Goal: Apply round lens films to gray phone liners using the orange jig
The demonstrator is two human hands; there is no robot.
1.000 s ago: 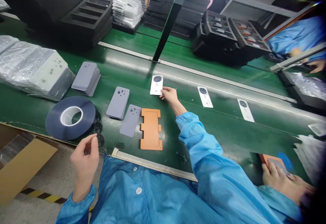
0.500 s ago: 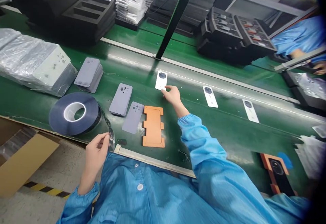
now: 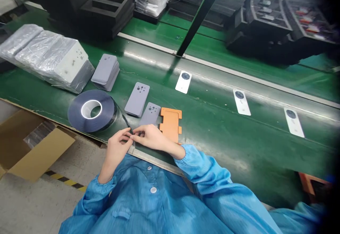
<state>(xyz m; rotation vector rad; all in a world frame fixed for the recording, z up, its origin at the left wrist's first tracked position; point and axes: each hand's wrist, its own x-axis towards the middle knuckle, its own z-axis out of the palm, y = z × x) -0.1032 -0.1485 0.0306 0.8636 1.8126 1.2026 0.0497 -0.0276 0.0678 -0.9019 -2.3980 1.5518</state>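
My left hand [image 3: 119, 144] is closed in a pinch on the loose end of a dark film strip [image 3: 125, 119]. This strip runs from a large roll of film [image 3: 75, 115] with a white core, lying flat on the bench. My right hand [image 3: 148, 136] meets the left at the strip, its thumb and fingers pinched on the same end. Beyond the right hand lies a grey phone-back sheet [image 3: 152, 111] with camera holes, partly covered by it. An orange fixture [image 3: 171, 122] sits beside that sheet, its lower part hidden by my right hand and wrist.
Grey sheets stand in a small stack [image 3: 136, 99] and a taller stack [image 3: 105, 71]. Plastic-wrapped bundles [image 3: 47, 55] lie at left. Three white phone-back pieces, the nearest a white panel [image 3: 183, 82], line the far side. A green post [image 3: 199, 17] rises behind; an open carton [image 3: 39, 152] is below.
My right hand has left the nearest white panel and come back to my left hand at the strip's end. The panel stays on the bench. The view has shifted.
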